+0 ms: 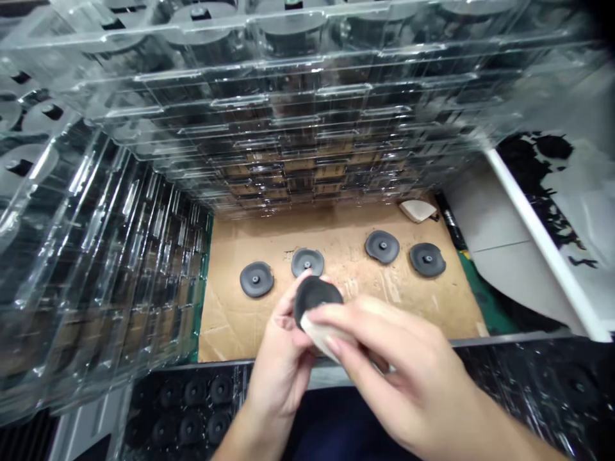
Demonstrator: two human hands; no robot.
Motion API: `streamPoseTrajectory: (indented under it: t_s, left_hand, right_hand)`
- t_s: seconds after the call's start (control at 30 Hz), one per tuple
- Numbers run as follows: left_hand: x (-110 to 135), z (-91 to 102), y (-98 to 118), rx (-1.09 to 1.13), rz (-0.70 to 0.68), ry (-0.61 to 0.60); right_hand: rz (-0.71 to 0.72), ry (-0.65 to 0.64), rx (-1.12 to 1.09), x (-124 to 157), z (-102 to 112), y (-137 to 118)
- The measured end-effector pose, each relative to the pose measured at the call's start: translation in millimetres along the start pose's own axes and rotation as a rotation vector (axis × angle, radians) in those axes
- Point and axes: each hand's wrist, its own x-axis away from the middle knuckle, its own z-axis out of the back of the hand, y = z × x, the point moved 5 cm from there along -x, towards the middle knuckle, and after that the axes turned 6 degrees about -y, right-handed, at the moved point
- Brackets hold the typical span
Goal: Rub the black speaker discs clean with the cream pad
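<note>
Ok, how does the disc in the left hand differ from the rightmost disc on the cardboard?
The held disc is up in the left hand; the rightmost disc lies on the cardboard.
The held disc is partly covered by a white piece in the right hand; the rightmost disc is uncovered.
The held disc looks blacker, the rightmost disc greyer.
Both are dark and rounded.

Stacked clear trays (307, 105) behind brown cardboard (230, 320), white-edged panel (502, 234) nearby
</note>
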Motion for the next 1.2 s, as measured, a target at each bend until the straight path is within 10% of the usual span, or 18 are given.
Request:
streamPoseTrajectory:
  t_s: [0.2, 0.37, 0.5, 0.63, 0.8, 0.97, 1.2]
  left_hand:
    - [2, -2.3, 16, -0.096, -0.129, -0.067]
    - [4, 0.9, 16, -0.085, -0.102, -0.03]
    - [6, -2.4, 12, -0.107, -0.057, -0.034]
    - [6, -0.7, 10, -0.068, -0.042, -0.015]
    - [9, -7.5, 10, -0.114, -0.053, -0.044]
    - [10, -4.3, 10, -0.038, -0.032, -0.033]
    - [10, -3.2, 13, 0.002, -0.132, -0.021]
  right_hand:
    - [0.091, 0.169, 0.065, 1, 0, 0]
    - [0.01, -0.006, -0.084, 4, -8, 5]
    - [0.089, 0.19, 0.009, 6, 2, -1]
    - [0.016, -0.044, -0.105, 10, -6, 0]
    - [0.073, 0.2, 0.0, 10, 3, -2]
    - [-0.051, -0.064, -0.057, 26, 2, 12]
    - [0.008, 0.047, 0.173, 32, 10, -2]
